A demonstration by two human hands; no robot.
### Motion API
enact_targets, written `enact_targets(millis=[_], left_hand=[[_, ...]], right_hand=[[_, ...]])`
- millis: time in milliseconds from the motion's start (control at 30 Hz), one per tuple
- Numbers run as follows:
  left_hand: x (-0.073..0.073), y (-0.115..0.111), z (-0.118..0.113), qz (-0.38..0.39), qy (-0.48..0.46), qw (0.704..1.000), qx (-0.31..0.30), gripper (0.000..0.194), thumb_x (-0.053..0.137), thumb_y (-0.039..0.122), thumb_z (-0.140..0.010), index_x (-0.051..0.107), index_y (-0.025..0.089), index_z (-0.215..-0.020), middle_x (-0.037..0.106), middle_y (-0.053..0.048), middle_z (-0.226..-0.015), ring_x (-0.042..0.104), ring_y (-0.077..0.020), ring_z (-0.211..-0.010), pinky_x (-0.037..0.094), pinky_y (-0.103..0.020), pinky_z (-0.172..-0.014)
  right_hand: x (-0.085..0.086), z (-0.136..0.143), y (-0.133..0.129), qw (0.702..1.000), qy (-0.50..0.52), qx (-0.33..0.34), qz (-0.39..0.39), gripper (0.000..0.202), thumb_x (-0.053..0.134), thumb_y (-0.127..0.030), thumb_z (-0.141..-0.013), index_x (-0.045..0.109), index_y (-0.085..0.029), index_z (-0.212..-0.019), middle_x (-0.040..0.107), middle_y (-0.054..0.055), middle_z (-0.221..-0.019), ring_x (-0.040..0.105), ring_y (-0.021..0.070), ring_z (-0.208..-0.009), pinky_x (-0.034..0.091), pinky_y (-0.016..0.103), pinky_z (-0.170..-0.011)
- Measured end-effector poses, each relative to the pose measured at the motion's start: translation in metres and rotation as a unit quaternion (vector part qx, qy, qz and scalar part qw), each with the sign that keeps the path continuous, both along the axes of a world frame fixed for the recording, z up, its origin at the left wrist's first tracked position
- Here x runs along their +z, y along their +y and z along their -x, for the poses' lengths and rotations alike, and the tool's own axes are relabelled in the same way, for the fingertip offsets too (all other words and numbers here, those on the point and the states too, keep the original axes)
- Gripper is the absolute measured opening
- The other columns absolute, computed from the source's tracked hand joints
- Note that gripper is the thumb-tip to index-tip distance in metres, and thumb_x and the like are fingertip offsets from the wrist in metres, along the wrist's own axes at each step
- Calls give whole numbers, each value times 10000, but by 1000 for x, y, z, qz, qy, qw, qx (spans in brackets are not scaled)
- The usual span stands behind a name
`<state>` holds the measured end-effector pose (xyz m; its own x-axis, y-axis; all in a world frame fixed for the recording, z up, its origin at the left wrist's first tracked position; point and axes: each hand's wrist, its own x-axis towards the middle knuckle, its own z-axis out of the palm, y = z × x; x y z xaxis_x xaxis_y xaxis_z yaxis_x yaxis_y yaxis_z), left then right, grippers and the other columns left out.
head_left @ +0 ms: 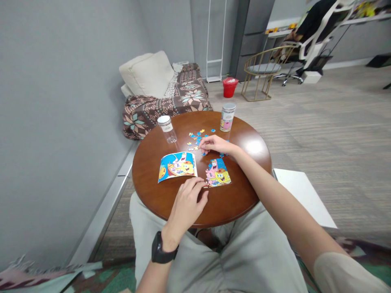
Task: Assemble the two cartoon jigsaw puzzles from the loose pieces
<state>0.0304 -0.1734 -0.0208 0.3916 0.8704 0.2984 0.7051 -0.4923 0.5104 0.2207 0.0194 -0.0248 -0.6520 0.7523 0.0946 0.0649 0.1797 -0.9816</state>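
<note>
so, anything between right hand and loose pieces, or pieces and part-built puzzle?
Nothing visible blocks the right hand from the loose pieces. Toward the part-built puzzle, only that hand intervenes. Left hand is off that line.

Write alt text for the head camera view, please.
A seated person's right hand is among loose jigsaw pieces on a round wooden table; the left hand is beside a partly assembled cartoon puzzle. A picture sheet and two jars are nearby.

I see the right arm reaching far and leftward, the right hand curled, fingertips bent down; the nearer left hand is palm down, fingers loosely bent, thumb apart.
</note>
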Motion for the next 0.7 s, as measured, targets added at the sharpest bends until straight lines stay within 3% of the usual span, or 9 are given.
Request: enact_targets(millis=[167, 433, 700], left_hand=[[-7, 1, 4, -13, 33, 999, -2, 214, 520, 169, -904, 603, 209, -1098, 629, -69, -1249, 558, -212, -1172, 440, -395, -978], [1, 11, 0, 41, 27, 999, 13, 125, 547, 211, -912, 580, 224, -1032, 673, -34, -1081, 589, -206, -1021, 450, -360, -856], [-9, 13, 2, 15, 25, 1000, -3, 111, 486, 204, -937, 514, 205, -1045, 609, -63, -1035, 551, -211, -953, 461, -365, -828]], right_hand=[[0, 0, 0, 1000, -5, 3, -2, 232, 711, -334, -752, 668, -128, -851, 680, 18, -710, 607, 111, -615, 492, 250, -629], [0, 0, -1, 1000, -19, 7, 0, 228, 712, -325, -750, 679, -130, -864, 683, 19, -712, 602, 109, -620, 483, 244, -626], [-1, 0, 0, 1000, -27, 10, 2, 217, 706, -312, -750, 683, -134, -872, 691, 18, -722, 608, 113, -629, 492, 250, -636]])
